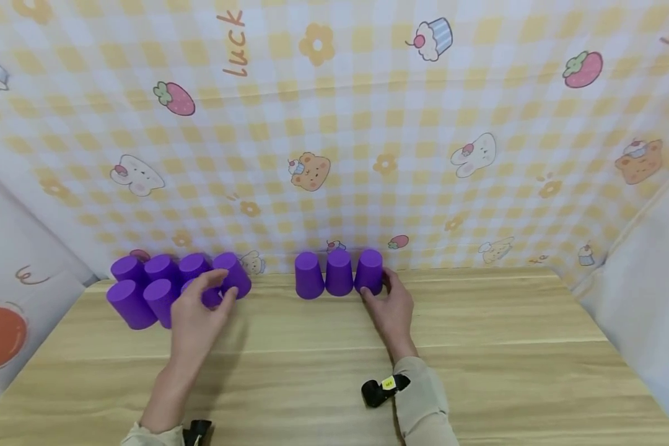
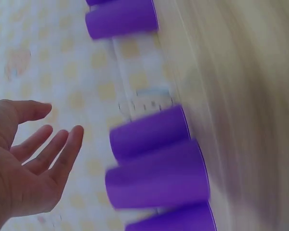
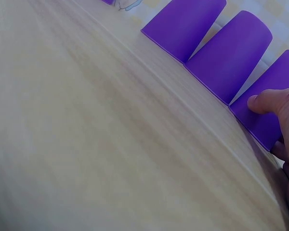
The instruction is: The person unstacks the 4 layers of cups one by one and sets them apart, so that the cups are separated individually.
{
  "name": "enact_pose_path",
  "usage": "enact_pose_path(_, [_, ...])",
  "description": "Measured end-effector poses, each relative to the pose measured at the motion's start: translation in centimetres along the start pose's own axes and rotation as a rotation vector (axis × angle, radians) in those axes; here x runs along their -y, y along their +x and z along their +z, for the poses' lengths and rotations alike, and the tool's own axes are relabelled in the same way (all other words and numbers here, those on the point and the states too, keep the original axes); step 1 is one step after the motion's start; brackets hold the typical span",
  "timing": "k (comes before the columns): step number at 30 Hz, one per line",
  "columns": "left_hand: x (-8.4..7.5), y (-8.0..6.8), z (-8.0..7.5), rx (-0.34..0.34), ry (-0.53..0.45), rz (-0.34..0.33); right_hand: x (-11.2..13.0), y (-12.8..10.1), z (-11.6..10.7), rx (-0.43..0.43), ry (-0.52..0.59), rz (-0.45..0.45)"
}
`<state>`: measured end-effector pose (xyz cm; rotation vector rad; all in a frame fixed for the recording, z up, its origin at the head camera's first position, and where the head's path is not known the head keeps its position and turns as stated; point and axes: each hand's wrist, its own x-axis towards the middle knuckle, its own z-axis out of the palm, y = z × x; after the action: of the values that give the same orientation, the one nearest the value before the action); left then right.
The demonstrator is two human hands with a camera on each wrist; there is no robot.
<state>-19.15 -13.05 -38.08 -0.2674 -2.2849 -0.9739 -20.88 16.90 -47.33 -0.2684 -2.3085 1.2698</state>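
Note:
Three purple cups stand upside down side by side in a row near the patterned backdrop. My right hand (image 1: 393, 308) holds the rightmost cup (image 1: 370, 267), thumb on its near side and fingers round its right. The middle cup (image 1: 339, 272) and the left cup (image 1: 309, 276) touch their neighbours at the base. Farther left, my left hand (image 1: 195, 322) hovers in front of a cluster of purple cups (image 1: 131, 306), hiding part of it. In the left wrist view that hand (image 2: 33, 173) has loosely bent fingers, nothing between them, apart from the cups.
The left cluster has several upside-down cups in two rows, the back row close to the backdrop (image 1: 345, 124). A wood-grain table (image 1: 496, 347) carries everything. Black wrist straps (image 1: 376, 392) sit at both sleeves. White side walls flank the table.

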Motion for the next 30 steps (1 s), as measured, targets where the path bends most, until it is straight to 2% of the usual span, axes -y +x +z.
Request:
enact_pose_path(9, [-2.4, 0.9, 4.3, 0.347, -0.099, -0.044, 0.1, 0.0, -0.1, -0.016, -0.003, -0.014])
enact_pose_path(12, [-2.7, 1.1, 5.9, 0.421, -0.089, -0.033, 0.1, -0.1, -0.1, -0.011, 0.001, -0.007])
enact_pose_path(14, [-2.7, 1.2, 6.8, 0.432, -0.090, -0.033, 0.1, -0.1, 0.0, -0.002, 0.004, -0.007])
enact_pose_path(19, [-3.1, 1.8, 8.5, 0.401, -0.119, -0.051, 0.0, 0.0, 0.2, 0.000, -0.016, -0.003])
enact_pose_path(25, [-3.6, 2.4, 9.5, 0.390, -0.183, -0.067, 0.0, 0.0, 0.2, -0.008, -0.013, -0.012])
enact_pose_path(30, [-3.5, 2.6, 10.1, 0.411, -0.203, -0.063, 0.1, -0.1, 0.2, -0.008, -0.011, -0.010])
